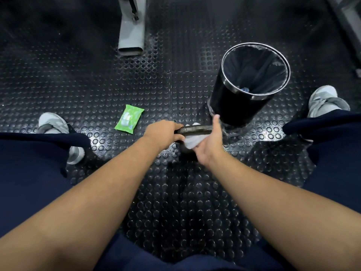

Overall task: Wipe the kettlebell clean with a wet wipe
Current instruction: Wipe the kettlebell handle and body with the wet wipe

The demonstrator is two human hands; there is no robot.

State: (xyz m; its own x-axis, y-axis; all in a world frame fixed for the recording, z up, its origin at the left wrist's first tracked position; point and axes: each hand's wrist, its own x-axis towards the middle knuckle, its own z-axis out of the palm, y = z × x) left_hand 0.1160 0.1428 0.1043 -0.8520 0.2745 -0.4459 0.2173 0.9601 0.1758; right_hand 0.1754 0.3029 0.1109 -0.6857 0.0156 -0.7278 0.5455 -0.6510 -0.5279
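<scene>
While working the grip bar of the dark, rough cast-iron kettlebell (197, 130), clearly in the wiping step, not fetching or binning. Standing on the black studded rubber floor (175, 202) between the feet, right beside the black cylindrical bin with plastic liner (234, 106). Body mostly hidden under the hands, so cannot tell how much is already clean.

Steadying with left hand (162, 132), fingers wrapped round the bar's left end. Holding a crumpled white wet wipe (192, 142) in right hand (210, 145) at the bar's right end, thumb raised over the top, wipe pressed to the underside.

Green plastic wipe pack (129, 119) lying on the floor to the left, apart from the hands.

Likely next: drag wipe along the bar, then down the horns and round the body. Calls for regripping or tilting with the left to expose covered metal. Binning last, with the bin within easy reach.
</scene>
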